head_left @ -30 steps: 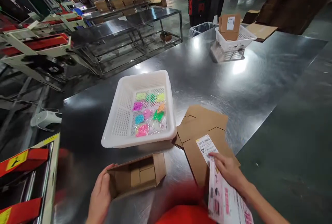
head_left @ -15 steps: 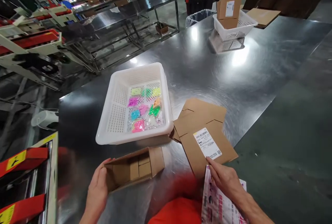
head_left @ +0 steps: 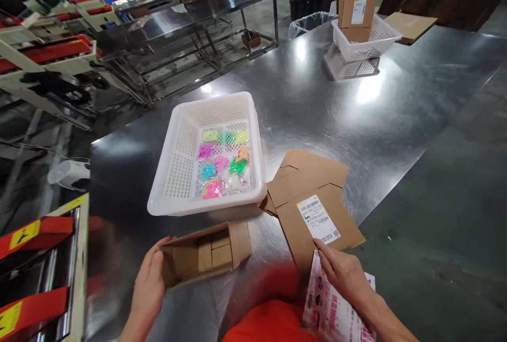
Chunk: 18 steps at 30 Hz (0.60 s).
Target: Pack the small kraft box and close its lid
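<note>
Since a second ago, our right hand (head_left: pixel 344 274) has drawn back off the shipping label (head_left: pixel 318 219) toward our body, taking the pink printed sheet (head_left: pixel 332 307) lower with it; our left hand (head_left: pixel 148 281) has stayed on the carton.

In the head view, our left hand is clamped on the near left end of the open cardboard carton (head_left: pixel 206 253), which lies on its side on the steel bench (head_left: pixel 356 125), its mouth facing us. Our right hand rests on the pink sheet, fingers spread flat, fingertips just at the near edge of the flattened cardboard box (head_left: pixel 312 199) that bears the label. Just beyond the carton sits a white perforated basket (head_left: pixel 180 173) holding a clear bag of bright coloured pieces (head_left: pixel 224 165). Far across the bench a second white basket (head_left: pixel 366 46) holds upright cardboard boxes (head_left: pixel 356 15).
</note>
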Each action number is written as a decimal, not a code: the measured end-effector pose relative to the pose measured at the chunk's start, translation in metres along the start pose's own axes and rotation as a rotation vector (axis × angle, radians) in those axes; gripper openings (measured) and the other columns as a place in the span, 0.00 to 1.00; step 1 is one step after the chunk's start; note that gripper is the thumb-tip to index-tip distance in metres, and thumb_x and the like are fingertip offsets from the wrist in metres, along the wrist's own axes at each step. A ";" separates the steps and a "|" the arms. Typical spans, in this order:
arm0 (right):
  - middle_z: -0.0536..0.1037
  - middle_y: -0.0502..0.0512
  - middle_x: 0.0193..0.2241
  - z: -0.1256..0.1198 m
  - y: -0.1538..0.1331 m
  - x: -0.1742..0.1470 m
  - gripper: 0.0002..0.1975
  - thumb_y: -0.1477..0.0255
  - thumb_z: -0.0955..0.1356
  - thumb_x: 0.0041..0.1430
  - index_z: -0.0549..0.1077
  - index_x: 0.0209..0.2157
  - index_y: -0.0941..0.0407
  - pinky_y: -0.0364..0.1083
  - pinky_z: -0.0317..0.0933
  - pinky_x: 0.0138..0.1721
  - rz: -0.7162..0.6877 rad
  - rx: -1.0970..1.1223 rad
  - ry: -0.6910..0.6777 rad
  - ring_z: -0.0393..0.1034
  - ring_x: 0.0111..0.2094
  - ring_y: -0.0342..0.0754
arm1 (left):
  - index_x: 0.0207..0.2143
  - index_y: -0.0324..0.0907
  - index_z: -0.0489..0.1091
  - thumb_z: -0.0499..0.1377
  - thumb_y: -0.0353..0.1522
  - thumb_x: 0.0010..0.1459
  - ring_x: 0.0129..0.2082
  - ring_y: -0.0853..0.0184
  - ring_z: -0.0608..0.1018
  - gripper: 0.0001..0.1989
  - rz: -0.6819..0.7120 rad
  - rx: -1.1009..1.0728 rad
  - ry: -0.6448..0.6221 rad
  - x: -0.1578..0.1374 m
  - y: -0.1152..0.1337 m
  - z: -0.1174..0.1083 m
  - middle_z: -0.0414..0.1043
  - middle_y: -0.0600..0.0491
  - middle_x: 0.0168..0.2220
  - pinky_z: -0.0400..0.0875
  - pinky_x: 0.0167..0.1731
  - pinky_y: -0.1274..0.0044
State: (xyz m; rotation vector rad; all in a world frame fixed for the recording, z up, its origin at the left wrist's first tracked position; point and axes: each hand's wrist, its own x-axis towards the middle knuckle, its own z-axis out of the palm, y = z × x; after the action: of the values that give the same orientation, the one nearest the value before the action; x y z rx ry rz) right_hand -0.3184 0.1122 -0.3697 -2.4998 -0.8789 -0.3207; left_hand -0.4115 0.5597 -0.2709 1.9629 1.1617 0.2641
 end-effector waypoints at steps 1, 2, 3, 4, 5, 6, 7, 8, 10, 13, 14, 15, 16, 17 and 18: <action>0.85 0.59 0.34 0.000 0.000 0.000 0.21 0.74 0.57 0.77 0.78 0.53 0.65 0.41 0.68 0.25 -0.009 -0.011 -0.003 0.79 0.26 0.45 | 0.57 0.41 0.71 0.49 0.48 0.63 0.64 0.49 0.71 0.29 -0.003 0.004 0.001 -0.001 0.002 0.000 0.73 0.42 0.61 0.58 0.71 0.57; 0.85 0.59 0.35 0.000 0.000 0.001 0.21 0.74 0.57 0.77 0.78 0.53 0.65 0.41 0.69 0.26 -0.022 -0.026 -0.005 0.79 0.25 0.45 | 0.57 0.41 0.71 0.49 0.48 0.63 0.65 0.50 0.71 0.29 -0.004 0.013 0.006 -0.002 0.004 0.000 0.73 0.43 0.61 0.57 0.71 0.57; 0.85 0.59 0.37 0.000 0.000 0.002 0.21 0.74 0.56 0.77 0.78 0.53 0.65 0.41 0.69 0.26 -0.030 -0.040 -0.007 0.79 0.25 0.45 | 0.57 0.41 0.71 0.49 0.48 0.62 0.65 0.50 0.71 0.29 -0.003 0.026 0.011 -0.003 0.006 0.001 0.73 0.43 0.61 0.57 0.72 0.58; 0.85 0.59 0.37 -0.001 0.000 0.003 0.21 0.74 0.56 0.77 0.78 0.53 0.65 0.41 0.69 0.26 -0.027 -0.046 -0.009 0.79 0.25 0.45 | 0.57 0.41 0.71 0.49 0.48 0.62 0.65 0.50 0.71 0.30 -0.003 0.036 0.020 -0.004 0.007 0.001 0.73 0.43 0.61 0.56 0.72 0.58; 0.85 0.58 0.38 -0.001 0.000 0.003 0.21 0.74 0.56 0.77 0.78 0.53 0.64 0.41 0.69 0.26 -0.024 -0.047 -0.012 0.79 0.25 0.44 | 0.57 0.41 0.71 0.49 0.48 0.62 0.65 0.50 0.71 0.30 -0.002 0.038 0.022 -0.004 0.007 0.001 0.73 0.43 0.61 0.56 0.72 0.58; 0.85 0.58 0.38 -0.001 -0.001 0.004 0.21 0.74 0.56 0.77 0.77 0.53 0.64 0.41 0.68 0.25 -0.023 -0.047 -0.010 0.79 0.26 0.44 | 0.57 0.41 0.71 0.49 0.48 0.61 0.65 0.50 0.71 0.30 -0.003 0.032 0.022 -0.003 0.006 0.001 0.73 0.43 0.61 0.57 0.72 0.58; 0.85 0.57 0.38 -0.002 -0.001 0.005 0.21 0.74 0.56 0.77 0.77 0.53 0.64 0.42 0.68 0.25 -0.020 -0.045 -0.010 0.79 0.26 0.44 | 0.56 0.41 0.71 0.49 0.48 0.61 0.65 0.50 0.71 0.30 -0.003 0.024 0.021 -0.002 0.005 0.001 0.73 0.43 0.61 0.57 0.71 0.58; 0.85 0.57 0.37 -0.002 -0.001 0.005 0.21 0.74 0.56 0.78 0.77 0.53 0.64 0.42 0.68 0.25 -0.021 -0.041 -0.009 0.79 0.26 0.44 | 0.56 0.42 0.71 0.49 0.48 0.61 0.65 0.50 0.71 0.29 -0.001 0.019 0.016 -0.001 0.003 0.001 0.74 0.44 0.61 0.57 0.71 0.57; 0.85 0.56 0.36 -0.002 -0.002 0.006 0.20 0.74 0.56 0.78 0.77 0.53 0.64 0.42 0.67 0.25 -0.021 -0.032 -0.007 0.79 0.27 0.44 | 0.56 0.43 0.71 0.49 0.49 0.62 0.65 0.50 0.71 0.28 0.000 0.018 0.010 0.002 -0.003 0.001 0.74 0.45 0.61 0.57 0.71 0.57; 0.85 0.54 0.35 -0.002 -0.002 0.007 0.20 0.74 0.56 0.78 0.77 0.53 0.64 0.43 0.66 0.24 -0.015 -0.027 -0.006 0.79 0.26 0.44 | 0.57 0.43 0.71 0.50 0.50 0.63 0.65 0.49 0.71 0.29 0.013 -0.003 0.006 0.005 -0.010 0.000 0.73 0.44 0.61 0.56 0.72 0.56; 0.85 0.54 0.35 -0.002 -0.002 0.007 0.20 0.74 0.56 0.78 0.77 0.53 0.64 0.43 0.66 0.24 -0.013 -0.028 -0.004 0.79 0.26 0.44 | 0.57 0.43 0.71 0.50 0.50 0.63 0.65 0.49 0.71 0.29 0.015 -0.019 -0.001 0.005 -0.010 -0.001 0.73 0.44 0.62 0.56 0.71 0.56; 0.85 0.54 0.35 -0.002 -0.002 0.007 0.20 0.74 0.56 0.78 0.77 0.52 0.64 0.44 0.67 0.24 -0.011 -0.028 0.000 0.79 0.26 0.44 | 0.57 0.43 0.70 0.50 0.51 0.63 0.65 0.49 0.71 0.29 0.014 -0.025 -0.005 0.004 -0.010 -0.001 0.73 0.44 0.62 0.57 0.71 0.56; 0.85 0.55 0.36 -0.002 -0.002 0.008 0.20 0.73 0.56 0.78 0.77 0.52 0.64 0.43 0.67 0.24 -0.010 -0.028 0.004 0.79 0.27 0.44 | 0.57 0.43 0.70 0.50 0.51 0.63 0.65 0.49 0.71 0.29 0.012 -0.020 -0.008 0.004 -0.010 -0.002 0.73 0.44 0.62 0.57 0.71 0.55; 0.85 0.55 0.37 -0.002 -0.002 0.008 0.20 0.73 0.56 0.78 0.77 0.52 0.65 0.43 0.67 0.24 -0.011 -0.027 0.006 0.80 0.27 0.44 | 0.57 0.43 0.71 0.50 0.50 0.64 0.65 0.49 0.71 0.29 0.011 -0.007 -0.004 0.003 -0.008 -0.002 0.73 0.44 0.61 0.57 0.71 0.56; 0.85 0.56 0.37 -0.002 -0.002 0.008 0.20 0.74 0.56 0.78 0.77 0.52 0.65 0.43 0.68 0.24 -0.011 -0.028 0.006 0.80 0.27 0.44 | 0.56 0.43 0.71 0.49 0.49 0.64 0.64 0.50 0.71 0.28 0.012 0.011 0.003 0.002 -0.007 -0.002 0.74 0.44 0.61 0.56 0.71 0.55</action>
State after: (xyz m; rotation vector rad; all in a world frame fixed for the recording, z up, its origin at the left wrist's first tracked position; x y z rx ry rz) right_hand -0.3135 0.1169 -0.3647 -2.5189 -0.8922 -0.3459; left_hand -0.4153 0.5643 -0.2753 1.9806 1.1560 0.2678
